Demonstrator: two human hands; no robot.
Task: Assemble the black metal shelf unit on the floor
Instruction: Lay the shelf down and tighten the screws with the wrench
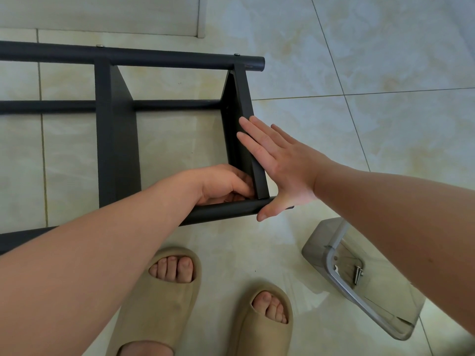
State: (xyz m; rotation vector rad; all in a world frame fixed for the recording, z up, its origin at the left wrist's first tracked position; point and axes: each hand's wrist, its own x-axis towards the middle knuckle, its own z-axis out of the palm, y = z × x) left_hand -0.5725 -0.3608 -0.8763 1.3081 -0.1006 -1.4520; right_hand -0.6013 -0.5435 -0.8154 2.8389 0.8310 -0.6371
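Note:
The black metal shelf unit [115,140] lies on its side on the tiled floor, with round tubes running left to right and flat shelf panels crossing them. My right hand [280,165] presses flat, fingers straight, against the outer face of the end shelf panel [241,98], its thumb lying on the near tube [226,210]. My left hand [223,185] curls its fingers at the inner corner where that panel meets the near tube; what the fingertips hold is hidden.
A clear plastic box [359,276] with screws [357,274] inside sits on the floor at the lower right. My two feet in beige slippers [164,299] stand just in front of the shelf. A pale door frame base [102,14] is at the top left.

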